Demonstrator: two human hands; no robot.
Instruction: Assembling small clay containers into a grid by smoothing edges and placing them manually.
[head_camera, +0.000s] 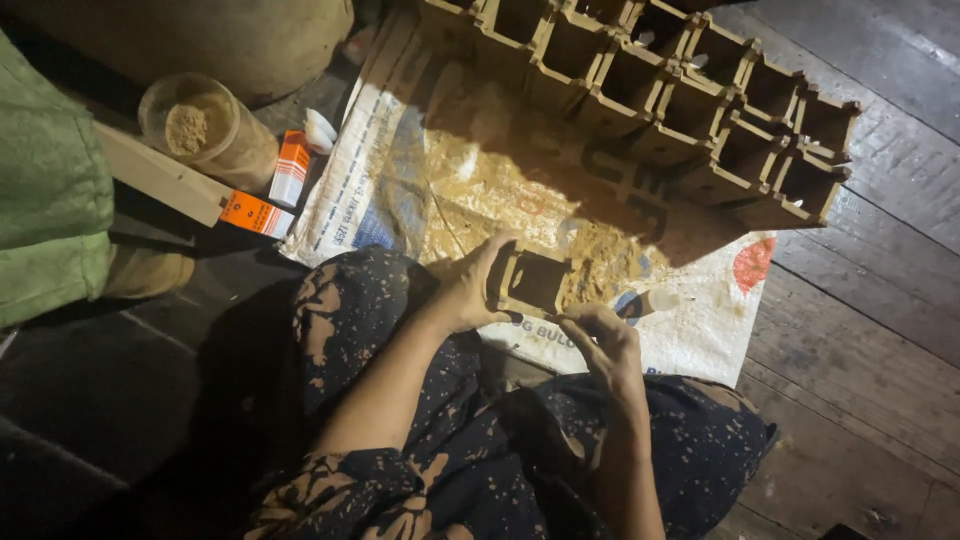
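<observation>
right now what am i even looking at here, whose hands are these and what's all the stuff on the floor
There is no machine here. The single picture comes from a camera worn on a person's head, looking down at their own lap and hands as they sit on a dark plank floor.

The left hand grips a small open wooden box frame by its side. The right hand is at the frame's lower edge, fingertips pinched; whether it holds something small is too dim to tell.

Under the frame lies a printed woven sack dusted with yellowish sawdust. Beyond it stands a row of similar wooden frames joined together. To the left are a clear plastic jar with tan powder, two small orange and white cartons, a wooden plank and a green cloth.
</observation>
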